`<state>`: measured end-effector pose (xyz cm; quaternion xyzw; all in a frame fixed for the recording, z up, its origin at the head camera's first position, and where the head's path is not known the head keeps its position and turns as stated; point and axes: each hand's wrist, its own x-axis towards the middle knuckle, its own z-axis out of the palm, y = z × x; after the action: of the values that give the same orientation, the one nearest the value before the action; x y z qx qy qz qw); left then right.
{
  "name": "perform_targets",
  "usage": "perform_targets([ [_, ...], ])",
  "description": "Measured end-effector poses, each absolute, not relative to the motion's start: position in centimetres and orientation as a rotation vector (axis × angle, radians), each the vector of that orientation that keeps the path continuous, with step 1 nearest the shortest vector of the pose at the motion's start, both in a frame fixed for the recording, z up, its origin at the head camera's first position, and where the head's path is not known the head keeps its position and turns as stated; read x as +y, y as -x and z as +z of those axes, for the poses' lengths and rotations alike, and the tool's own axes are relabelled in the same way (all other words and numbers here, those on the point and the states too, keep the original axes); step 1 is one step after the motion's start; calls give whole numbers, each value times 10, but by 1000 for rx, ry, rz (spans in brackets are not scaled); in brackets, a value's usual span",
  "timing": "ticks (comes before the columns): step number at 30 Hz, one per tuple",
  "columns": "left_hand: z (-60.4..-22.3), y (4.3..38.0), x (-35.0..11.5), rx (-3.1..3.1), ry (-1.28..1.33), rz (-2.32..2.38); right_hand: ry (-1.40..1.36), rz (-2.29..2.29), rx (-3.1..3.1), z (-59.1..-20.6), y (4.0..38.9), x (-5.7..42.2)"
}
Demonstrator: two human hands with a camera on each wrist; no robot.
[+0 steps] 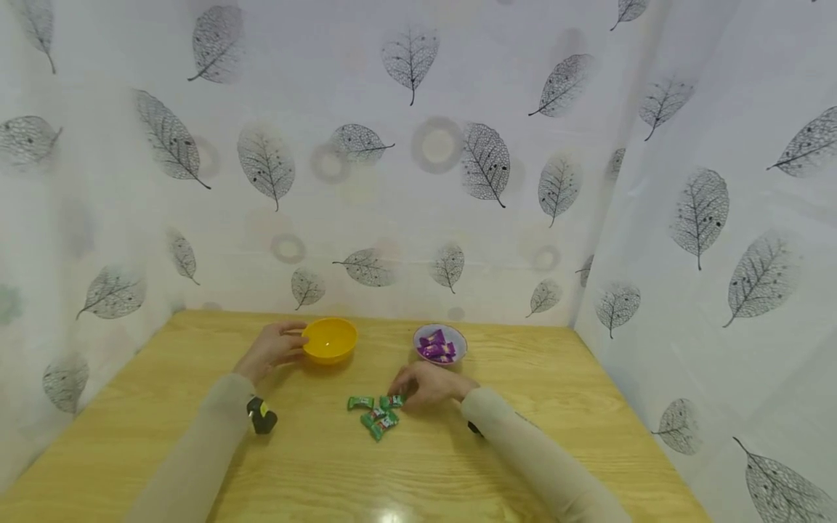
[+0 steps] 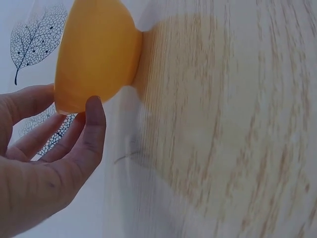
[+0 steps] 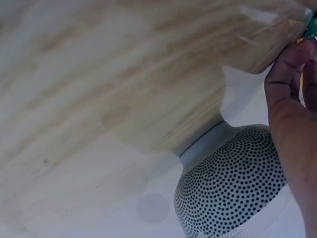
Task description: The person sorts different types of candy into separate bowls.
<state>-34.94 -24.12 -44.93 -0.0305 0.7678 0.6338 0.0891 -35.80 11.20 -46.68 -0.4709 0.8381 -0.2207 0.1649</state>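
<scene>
A yellow bowl (image 1: pixel 330 340) stands toward the back of the table, left of the middle. My left hand (image 1: pixel 277 347) grips its left rim; in the left wrist view, fingertips touch the yellow wall (image 2: pixel 96 54). Several green-wrapped candies (image 1: pixel 360 402) lie in a loose group nearer the front. At the right side of that group, my right hand (image 1: pixel 428 383) pinches one green candy (image 1: pixel 392 401). Only a sliver of green wrapper (image 3: pixel 311 29) shows at the fingertips in the right wrist view. Behind this hand is a small white bowl (image 1: pixel 460 340) holding purple-wrapped candies (image 1: pixel 434 350).
The light wooden table (image 1: pixel 314 472) ends at a white, leaf-patterned curtain (image 1: pixel 405 211) at the back and right. Black dots cover the outside of the white bowl (image 3: pixel 233 178), seen close beside the right wrist.
</scene>
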Motion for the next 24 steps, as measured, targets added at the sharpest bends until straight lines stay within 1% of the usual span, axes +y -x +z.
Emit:
perform_targets([
  [12,-453,350,-243,2257,114,1903,1378,-676,2412,-467,358,114],
  [24,-457,352,-250,2067,107,2004,1232,-710,2422,-468,357,115],
])
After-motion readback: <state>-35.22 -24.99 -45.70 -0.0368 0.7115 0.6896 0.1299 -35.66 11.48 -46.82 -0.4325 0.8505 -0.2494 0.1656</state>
